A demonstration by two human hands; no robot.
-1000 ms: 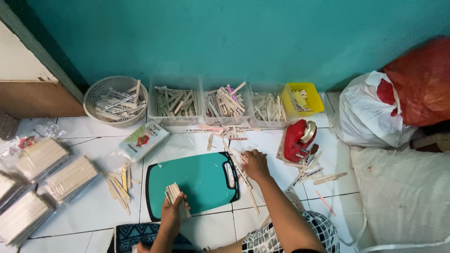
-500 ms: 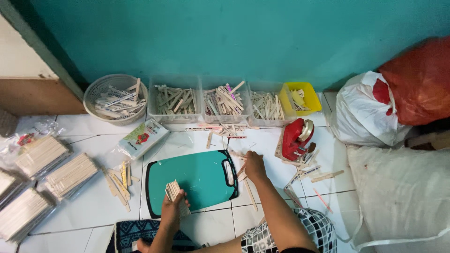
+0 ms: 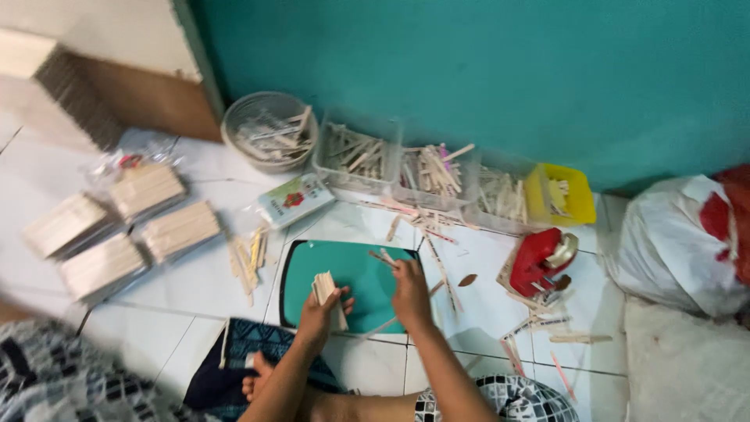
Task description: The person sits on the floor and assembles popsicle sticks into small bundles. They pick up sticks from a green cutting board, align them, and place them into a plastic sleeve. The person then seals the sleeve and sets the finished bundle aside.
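My left hand (image 3: 319,312) grips a small stack of flat wooden sticks (image 3: 326,287) held upright over the teal cutting board (image 3: 353,275) on the white tiled floor. Over the board's right part, my right hand (image 3: 410,291) pinches a single wooden stick (image 3: 381,258) that points up and left. Loose sticks (image 3: 436,234) lie scattered just beyond the board. Along the teal wall stand a round bowl (image 3: 269,130) and clear trays (image 3: 361,153) filled with sticks.
Wrapped bundles of sticks (image 3: 117,227) lie at the left. A small packet (image 3: 295,199) rests above the board. A yellow tub (image 3: 561,195), a red tool (image 3: 541,259) and a white plastic bag (image 3: 678,242) sit at the right. My bare foot (image 3: 258,381) rests on a dark patterned cloth.
The camera has swung right and tilted. My right hand moved from the loose sticks beside the board onto the board, now holding one stick. My left hand still holds its stack.
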